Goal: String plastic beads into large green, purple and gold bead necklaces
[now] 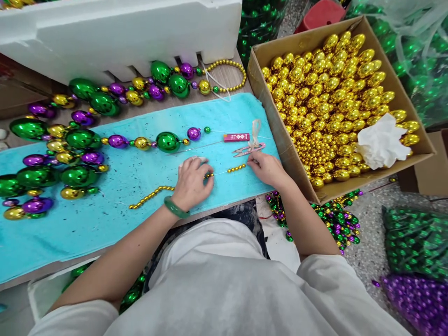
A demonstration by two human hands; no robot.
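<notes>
My left hand (194, 179), a green bangle at its wrist, rests on the blue towel with fingers curled over part of a bead string. A green bead peeks out by its thumb, and a row of small gold beads (149, 197) trails out on its other side. Thread runs from this hand to a short row of gold beads (236, 168). At that row's right end, my right hand (268, 169) pinches the string between thumb and fingertips. Just above it lie small thread snips (249, 149) and a dark red labelled packet (237, 137).
Green, purple and gold bead garlands (84, 139) cover the towel's (115, 182) left side. A white foam box (122, 37) stands behind. On the right, a cardboard box (366, 28) holds gold beads and a crumpled white tissue (384, 141). Bags of green beads (416, 240) sit on the floor.
</notes>
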